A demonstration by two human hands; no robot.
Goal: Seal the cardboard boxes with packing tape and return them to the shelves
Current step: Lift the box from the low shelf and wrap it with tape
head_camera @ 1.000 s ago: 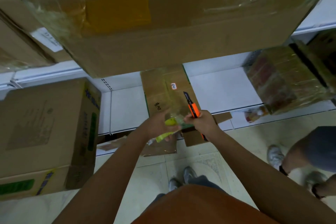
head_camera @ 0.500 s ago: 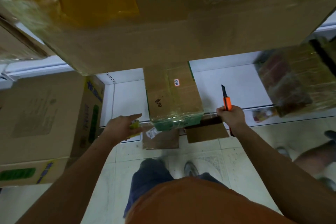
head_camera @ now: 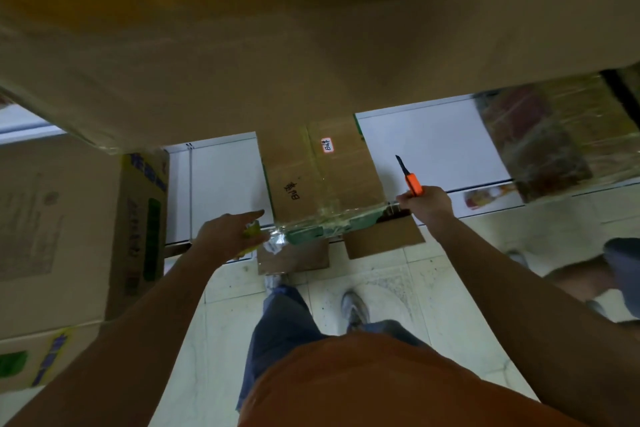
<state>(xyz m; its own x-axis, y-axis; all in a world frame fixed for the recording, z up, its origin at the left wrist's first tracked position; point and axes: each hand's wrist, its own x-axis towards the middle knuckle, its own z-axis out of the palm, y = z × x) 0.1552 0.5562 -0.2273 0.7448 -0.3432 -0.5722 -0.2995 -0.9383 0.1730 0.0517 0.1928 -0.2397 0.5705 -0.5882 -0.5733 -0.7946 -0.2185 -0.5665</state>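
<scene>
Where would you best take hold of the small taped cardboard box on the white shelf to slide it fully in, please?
Probably by its two near corners, coming from the aisle side with both hands. The small taped cardboard box lies lengthwise with its green-edged end overhanging the white shelf. The left hand and right hand already flank that end.

Stockroom: white metal shelves (head_camera: 433, 146) with taped cardboard boxes (head_camera: 322, 180).

Right hand (head_camera: 427, 204) grips an orange utility knife (head_camera: 410, 178) beside the taped cardboard box (head_camera: 322, 180); left hand (head_camera: 225, 236) holds a yellow tape roll (head_camera: 252, 230).
</scene>
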